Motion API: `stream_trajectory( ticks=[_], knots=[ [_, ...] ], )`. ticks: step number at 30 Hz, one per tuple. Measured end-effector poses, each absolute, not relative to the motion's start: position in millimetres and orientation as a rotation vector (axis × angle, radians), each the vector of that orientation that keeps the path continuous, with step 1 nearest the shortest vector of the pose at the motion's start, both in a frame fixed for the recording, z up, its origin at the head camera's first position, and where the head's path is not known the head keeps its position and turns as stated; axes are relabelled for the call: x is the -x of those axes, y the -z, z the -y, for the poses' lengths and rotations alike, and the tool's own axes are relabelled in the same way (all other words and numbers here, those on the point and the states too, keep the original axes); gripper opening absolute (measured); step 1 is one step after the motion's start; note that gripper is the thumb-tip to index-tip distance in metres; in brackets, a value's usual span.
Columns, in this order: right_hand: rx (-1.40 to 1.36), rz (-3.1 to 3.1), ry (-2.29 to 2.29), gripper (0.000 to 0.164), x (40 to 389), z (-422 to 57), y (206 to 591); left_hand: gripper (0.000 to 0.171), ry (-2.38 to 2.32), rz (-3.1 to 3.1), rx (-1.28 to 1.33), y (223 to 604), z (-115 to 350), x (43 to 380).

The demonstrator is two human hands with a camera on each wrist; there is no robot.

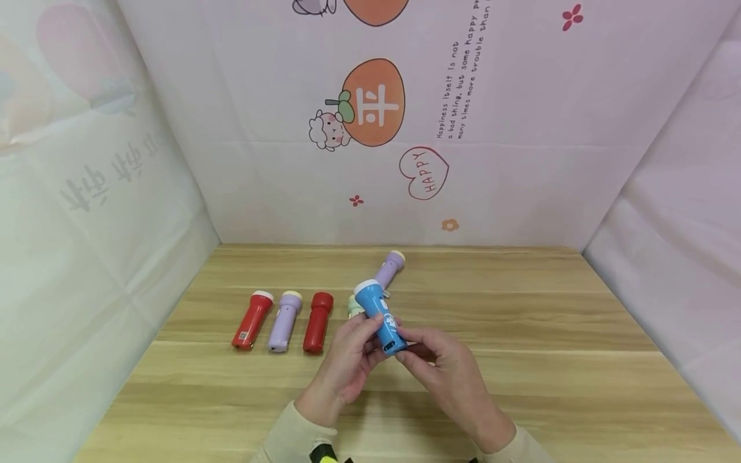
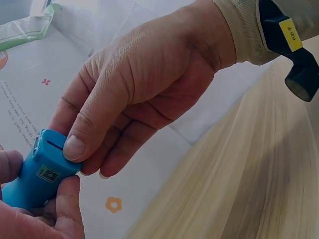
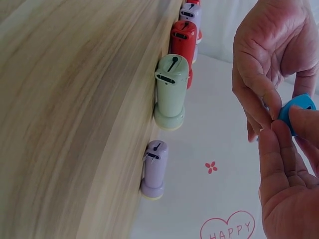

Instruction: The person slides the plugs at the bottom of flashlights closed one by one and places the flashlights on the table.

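Observation:
A blue flashlight (image 1: 373, 305) with a white head is held over the table, head tilted up and away. My left hand (image 1: 347, 360) grips its body, thumb along the side. At the tail end, my right hand (image 1: 454, 373) pinches the base between thumb and fingers. In the left wrist view, the tail of the blue flashlight (image 2: 36, 181) shows a slot and a small code sticker, with the right thumb pressed on its edge. A pale green flashlight (image 3: 171, 92) lies behind the hands, mostly hidden in the head view. Past it is a lilac flashlight (image 1: 390, 269).
To the left, a red flashlight with a white rim (image 1: 252, 321), another lilac flashlight (image 1: 285, 323) and an all-red flashlight (image 1: 318, 323) lie in a row on the wooden table (image 1: 550, 315). Printed white cloth (image 1: 521, 180) walls the back and both sides.

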State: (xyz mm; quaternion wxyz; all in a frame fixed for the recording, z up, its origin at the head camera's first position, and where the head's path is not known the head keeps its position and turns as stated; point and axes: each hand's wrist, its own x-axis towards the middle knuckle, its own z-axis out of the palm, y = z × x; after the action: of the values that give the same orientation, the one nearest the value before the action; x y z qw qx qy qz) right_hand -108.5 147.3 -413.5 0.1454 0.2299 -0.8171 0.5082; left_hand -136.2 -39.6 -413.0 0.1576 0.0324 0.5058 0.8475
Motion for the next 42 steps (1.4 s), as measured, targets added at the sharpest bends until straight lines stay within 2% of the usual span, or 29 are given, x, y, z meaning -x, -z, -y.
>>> stream_trajectory(
  ticks=[7, 15, 24, 32, 37, 42],
  knots=[
    [-0.686, 2.352, -1.446, 0.039, 109.4, -147.8, 412.6, 0.045, -2.425, -1.438, -0.106, 412.8, 39.8, 137.7],
    [-0.787, 2.31, -1.283, 0.048, 111.8, -147.4, 414.5, 0.043, -2.426, -1.478, -0.11, 413.5, 40.3, 138.3],
    [-0.727, 2.377, -0.847, 0.048, 111.3, -147.3, 416.2, 0.048, -2.396, -1.61, -0.087, 413.9, 46.1, 138.2],
    [-0.688, 2.387, -0.662, 0.044, 111.0, -148.5, 420.0, 0.052, -2.347, -1.847, -0.063, 412.3, 57.3, 139.9],
    [-0.676, 2.441, -0.59, 0.049, 110.7, -150.9, 420.3, 0.05, -2.308, -1.986, -0.055, 411.4, 70.2, 142.0],
    [-0.657, 2.529, -0.518, 0.059, 111.1, -153.4, 421.6, 0.057, -2.153, -2.201, -0.07, 409.9, 88.3, 142.5]
  ],
)
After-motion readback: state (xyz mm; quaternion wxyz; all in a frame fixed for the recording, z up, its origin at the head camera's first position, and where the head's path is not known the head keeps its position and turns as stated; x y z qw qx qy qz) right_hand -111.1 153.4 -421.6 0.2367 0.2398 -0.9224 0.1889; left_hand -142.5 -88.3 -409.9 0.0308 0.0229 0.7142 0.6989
